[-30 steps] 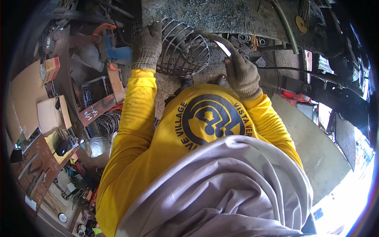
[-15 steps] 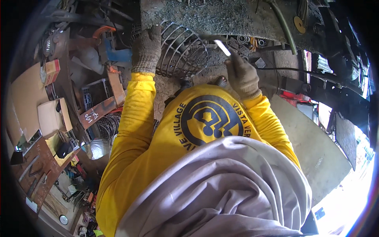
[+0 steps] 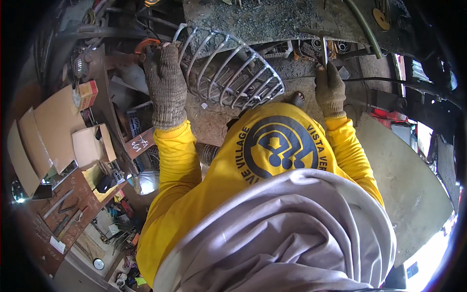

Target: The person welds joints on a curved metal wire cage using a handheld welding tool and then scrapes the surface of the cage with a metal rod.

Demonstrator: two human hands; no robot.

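A cage of curved metal rods [image 3: 228, 68], ribbed like a basket, is tilted at the edge of a worn metal work surface [image 3: 262, 19]. My left hand [image 3: 168, 87], in a grey-brown knit glove, is closed at the cage's left end; the glove hides its fingertips and the exact grip. To the right of the cage, my gloved right hand [image 3: 331, 90] is wrapped round the pale handle of a hammer [image 3: 324, 51]. Its slim dark head points across the handle's top, over the edge of the work surface and apart from the cage.
Cardboard boxes [image 3: 92, 146] stand at the left, by a brown metal beam [image 3: 138, 144]. An orange clamp-like piece [image 3: 146, 45] lies beyond my left hand. A long green-grey bar [image 3: 365, 29] crosses the far right, and a black cable [image 3: 384, 80] runs below it. A large pale sheet [image 3: 389, 180] leans at the right.
The hammer has swung from a left-leaning tilt to nearly upright. My right hand has moved right, away from the cage. The cage has turned and shows its ribs more broadly. The whole view has shifted.
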